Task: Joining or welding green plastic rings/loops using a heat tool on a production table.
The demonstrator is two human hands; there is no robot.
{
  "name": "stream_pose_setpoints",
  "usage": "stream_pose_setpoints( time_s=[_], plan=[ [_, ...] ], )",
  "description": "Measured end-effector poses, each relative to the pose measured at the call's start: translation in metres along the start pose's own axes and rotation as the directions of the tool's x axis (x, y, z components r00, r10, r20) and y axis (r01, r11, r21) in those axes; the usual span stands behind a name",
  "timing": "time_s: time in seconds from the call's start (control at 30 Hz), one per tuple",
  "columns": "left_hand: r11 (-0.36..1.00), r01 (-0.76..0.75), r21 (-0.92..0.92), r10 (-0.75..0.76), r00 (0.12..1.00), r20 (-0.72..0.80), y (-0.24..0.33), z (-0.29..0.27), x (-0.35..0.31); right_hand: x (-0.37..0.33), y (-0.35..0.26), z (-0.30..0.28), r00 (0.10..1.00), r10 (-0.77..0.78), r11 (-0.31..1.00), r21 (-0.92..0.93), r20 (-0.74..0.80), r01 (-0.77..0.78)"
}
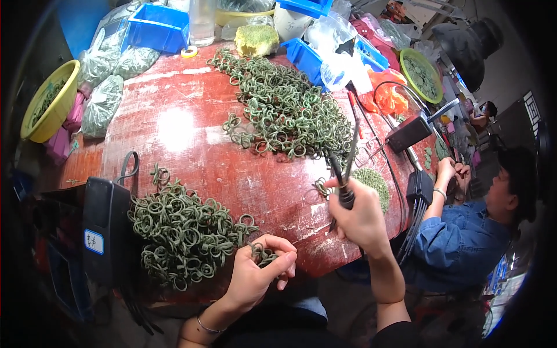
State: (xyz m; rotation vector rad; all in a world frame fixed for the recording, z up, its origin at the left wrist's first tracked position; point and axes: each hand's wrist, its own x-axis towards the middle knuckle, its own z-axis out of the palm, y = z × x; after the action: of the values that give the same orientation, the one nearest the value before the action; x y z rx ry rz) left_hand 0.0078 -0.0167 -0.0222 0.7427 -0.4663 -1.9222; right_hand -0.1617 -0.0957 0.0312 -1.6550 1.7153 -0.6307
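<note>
My left hand (261,269) is curled round a few small dark green rings (264,255), near the table's front edge. Close to it on the left lies a pile of the same green rings (185,232). In my right hand (362,217) is a dark two-pronged tool (343,180), its prongs pointing away from me; its exact kind is unclear. Beyond the tool spreads a larger heap of green rings (290,104). A round green speckled pad (371,185) sits just past my right hand, partly covered by it.
Under everything is a worn red table (191,145). Bagged green pieces (103,107), a yellow basin (52,101) and a blue bin (156,29) stand at far left. A black box-shaped device (106,232) is at near left. On the right, a co-worker in a denim shirt (458,243) handles something small.
</note>
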Motion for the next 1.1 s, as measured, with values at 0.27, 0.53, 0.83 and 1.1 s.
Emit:
stream_pose_setpoints(
  time_s=[0.27,0.53,0.83,1.1],
  plan=[
    [1.0,-0.01,0.023,0.01,1.0,0.002,0.001,0.003,-0.001,0.011,0.005,0.011,0.996,-0.09,0.962,-0.259,0.015,0.091],
    [1.0,-0.001,0.028,0.001,1.0,0.001,0.001,0.003,-0.002,-0.009,0.008,0.019,0.995,-0.059,0.964,-0.263,-0.082,0.036],
    [0.999,-0.029,0.036,0.031,0.999,-0.041,-0.005,0.003,0.001,-0.017,0.015,0.017,0.968,-0.174,0.97,-0.204,-0.18,0.136],
    [0.98,-0.049,0.194,0.048,0.999,0.01,-0.001,0.016,-0.003,-0.06,-0.018,-0.01,0.941,-0.044,0.853,0.503,0.334,-0.139]
  ],
)
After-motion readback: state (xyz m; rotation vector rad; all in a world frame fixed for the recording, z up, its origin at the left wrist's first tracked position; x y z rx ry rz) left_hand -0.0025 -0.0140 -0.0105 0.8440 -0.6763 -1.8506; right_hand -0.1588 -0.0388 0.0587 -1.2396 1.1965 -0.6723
